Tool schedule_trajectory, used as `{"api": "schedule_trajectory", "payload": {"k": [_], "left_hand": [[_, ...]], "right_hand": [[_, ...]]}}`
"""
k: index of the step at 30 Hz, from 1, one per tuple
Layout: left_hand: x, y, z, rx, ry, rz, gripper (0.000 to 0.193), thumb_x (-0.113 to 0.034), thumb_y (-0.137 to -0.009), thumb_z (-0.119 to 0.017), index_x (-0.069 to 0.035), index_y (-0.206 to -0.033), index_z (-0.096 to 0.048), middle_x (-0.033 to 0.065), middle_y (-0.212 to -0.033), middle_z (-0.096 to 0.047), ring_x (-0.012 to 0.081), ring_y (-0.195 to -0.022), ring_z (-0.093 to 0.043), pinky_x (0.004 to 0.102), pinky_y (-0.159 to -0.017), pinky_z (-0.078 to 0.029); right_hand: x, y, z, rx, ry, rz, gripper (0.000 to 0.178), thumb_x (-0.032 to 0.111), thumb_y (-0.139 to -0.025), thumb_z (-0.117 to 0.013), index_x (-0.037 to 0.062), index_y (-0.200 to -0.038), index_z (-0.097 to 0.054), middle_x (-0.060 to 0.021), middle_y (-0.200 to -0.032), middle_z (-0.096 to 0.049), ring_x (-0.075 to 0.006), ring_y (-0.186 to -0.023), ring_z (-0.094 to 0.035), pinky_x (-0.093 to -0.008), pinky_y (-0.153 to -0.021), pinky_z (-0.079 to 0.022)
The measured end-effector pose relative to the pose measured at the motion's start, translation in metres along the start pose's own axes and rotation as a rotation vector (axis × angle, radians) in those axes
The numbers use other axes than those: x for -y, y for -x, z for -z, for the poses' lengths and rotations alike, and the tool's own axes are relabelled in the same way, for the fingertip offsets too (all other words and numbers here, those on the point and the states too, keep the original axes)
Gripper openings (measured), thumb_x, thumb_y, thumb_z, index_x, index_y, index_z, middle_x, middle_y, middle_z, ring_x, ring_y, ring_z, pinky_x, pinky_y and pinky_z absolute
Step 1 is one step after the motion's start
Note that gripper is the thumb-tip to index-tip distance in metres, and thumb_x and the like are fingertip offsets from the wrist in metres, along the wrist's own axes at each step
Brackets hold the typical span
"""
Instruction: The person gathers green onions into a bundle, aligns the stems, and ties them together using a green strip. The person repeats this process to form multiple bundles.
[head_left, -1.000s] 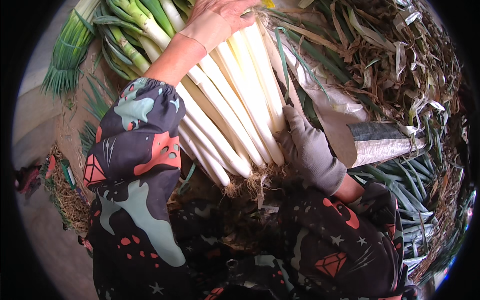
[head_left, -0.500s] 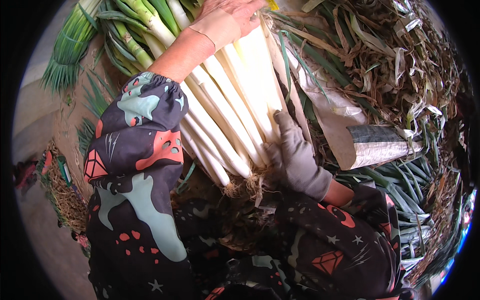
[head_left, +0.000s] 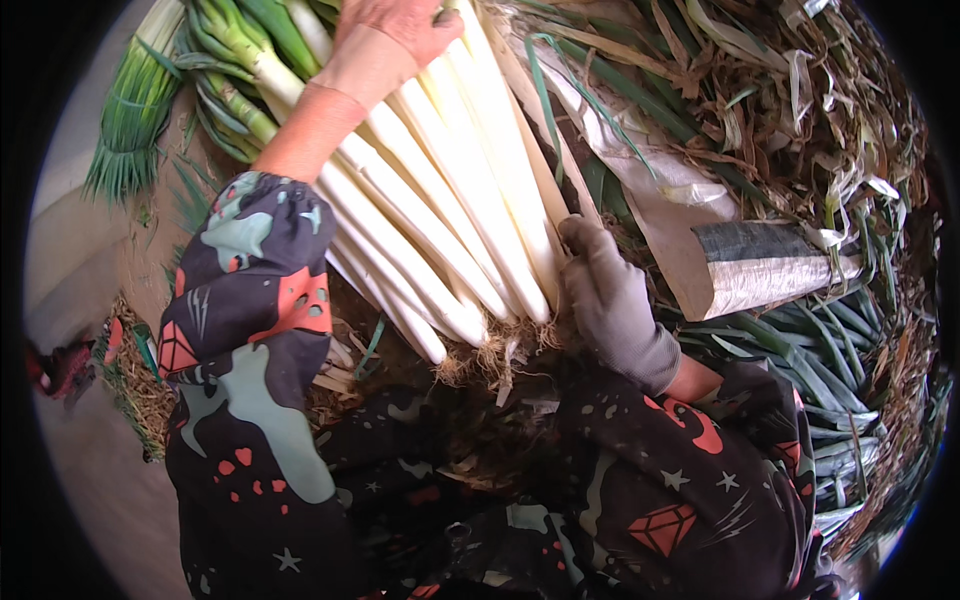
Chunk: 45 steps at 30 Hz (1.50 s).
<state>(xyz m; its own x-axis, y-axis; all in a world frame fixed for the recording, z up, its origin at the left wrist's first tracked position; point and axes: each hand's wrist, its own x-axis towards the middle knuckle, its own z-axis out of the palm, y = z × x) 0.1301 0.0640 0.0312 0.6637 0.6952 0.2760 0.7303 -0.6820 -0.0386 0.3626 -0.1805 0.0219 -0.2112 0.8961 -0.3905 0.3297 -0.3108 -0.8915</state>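
One package only: a sack [head_left: 740, 265], to the right of my right hand [head_left: 615, 305], lying flat among leaf trimmings [head_left: 800, 110]. Woven plastic, long and flattened. Near end shows a dark grey band above a shiny silver-white band; the rest, running up and left toward the leeks [head_left: 450, 200], is pale tan and translucent, creased. A few dry leaves lie across it. No labels, signs or screens in my view.

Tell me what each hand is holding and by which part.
Both hands hold one bundle of leeks. The gloved right hand presses its side near the root end; the bare left hand grips further up the white stalks, towards the green.
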Motion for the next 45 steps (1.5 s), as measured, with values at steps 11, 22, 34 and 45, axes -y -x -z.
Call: {"api": "schedule_trajectory", "payload": {"k": [11, 22, 34, 45], "left_hand": [[-0.002, 0.002, 0.008, -0.085, -0.026, 0.024, 0.012, -0.009, -0.077, -0.061, -0.008, -0.089, -0.059, 0.0093, -0.109, -0.062, 0.028, -0.119, -0.053, 0.052, -0.107, -0.03], [0.003, 0.008, 0.014, -0.035, -0.006, 0.091, 0.012, -0.004, -0.08, -0.055, -0.008, -0.091, -0.057, 0.0105, -0.117, -0.062, 0.0326, -0.124, -0.05, 0.0558, -0.112, -0.021], [0.014, 0.014, 0.009, -0.077, -0.023, 0.037, 0.009, -0.015, -0.087, -0.056, -0.01, -0.095, -0.059, 0.0085, -0.119, -0.061, 0.0298, -0.124, -0.05, 0.0503, -0.111, -0.023], [0.007, 0.005, -0.001, -0.101, -0.078, -0.009, 0.016, -0.023, -0.093, -0.054, -0.013, -0.1, -0.064, 0.0043, -0.115, -0.064, 0.0223, -0.119, -0.055, 0.0454, -0.107, -0.032]], "right_hand": [[-0.002, -0.03, 0.009, 0.211, 0.259, -0.1, 0.03, 0.015, -0.095, -0.054, 0.0004, -0.122, -0.052, -0.0219, -0.086, -0.066, -0.0402, -0.08, -0.066, -0.0443, -0.067, -0.053], [-0.007, -0.051, 0.013, 0.428, 0.244, -0.08, 0.044, 0.034, -0.094, -0.053, -0.0046, -0.116, -0.056, -0.0274, -0.093, -0.067, -0.0409, -0.095, -0.066, -0.0468, -0.085, -0.051], [-0.007, -0.051, -0.001, 0.312, -0.198, -0.482, 0.051, 0.039, -0.091, -0.061, -0.0049, -0.115, -0.064, -0.0232, -0.095, -0.07, -0.0306, -0.091, -0.069, -0.0368, -0.085, -0.053], [0.0, -0.027, -0.006, -0.059, 0.07, -0.173, 0.04, 0.01, -0.09, -0.058, -0.0053, -0.127, -0.052, -0.026, -0.1, -0.066, -0.0339, -0.097, -0.068, -0.0367, -0.083, -0.052]]}}
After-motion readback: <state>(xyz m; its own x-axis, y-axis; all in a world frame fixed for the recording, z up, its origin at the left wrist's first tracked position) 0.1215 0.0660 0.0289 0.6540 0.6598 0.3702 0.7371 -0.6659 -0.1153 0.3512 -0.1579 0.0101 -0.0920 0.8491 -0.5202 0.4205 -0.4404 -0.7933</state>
